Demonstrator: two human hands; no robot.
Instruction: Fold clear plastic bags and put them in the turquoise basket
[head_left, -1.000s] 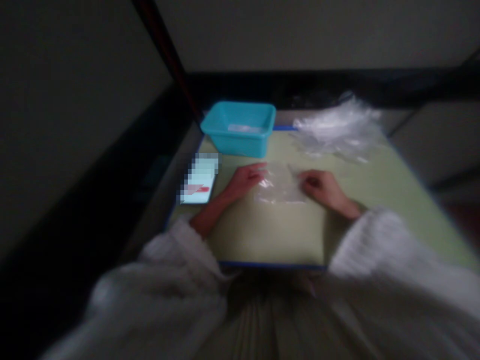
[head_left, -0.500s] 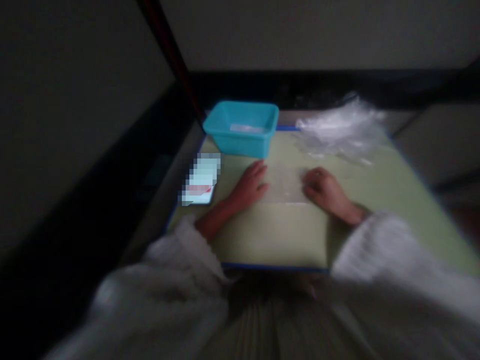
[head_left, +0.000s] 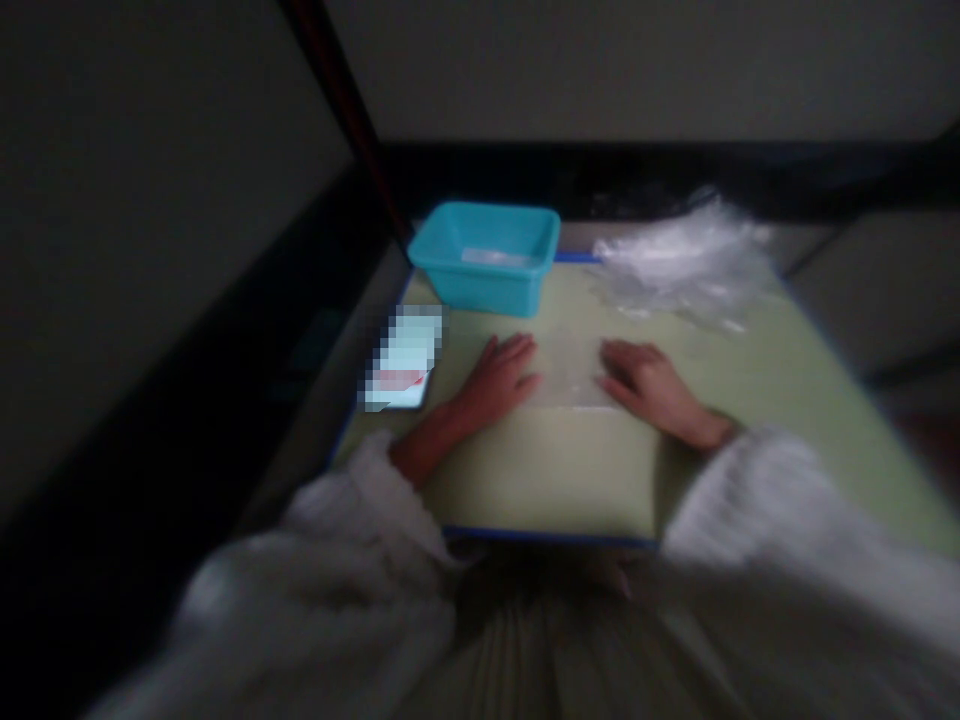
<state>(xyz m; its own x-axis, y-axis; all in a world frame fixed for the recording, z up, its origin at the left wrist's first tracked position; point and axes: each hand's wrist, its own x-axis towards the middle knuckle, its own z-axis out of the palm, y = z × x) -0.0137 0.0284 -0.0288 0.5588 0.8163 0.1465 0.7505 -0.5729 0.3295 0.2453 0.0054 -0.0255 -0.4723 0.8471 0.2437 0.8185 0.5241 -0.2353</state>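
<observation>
Lying unclenched, the left hand (head_left: pixel 501 380) and right hand (head_left: pixel 646 382) could crease the clear plastic sheet (head_left: pixel 568 376) mid-frame by sliding inward.

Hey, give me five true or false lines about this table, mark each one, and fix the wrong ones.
1. The left hand and right hand are at opposite sides of the clear sheet. True.
2. The bin is turquoise. True.
3. The sheet is inside the bin. False: it lies on the table.
4. The plastic pile is to the right of the bin. True.
5. The phone is by the right hand. False: the phone lies left of the left hand.
</observation>
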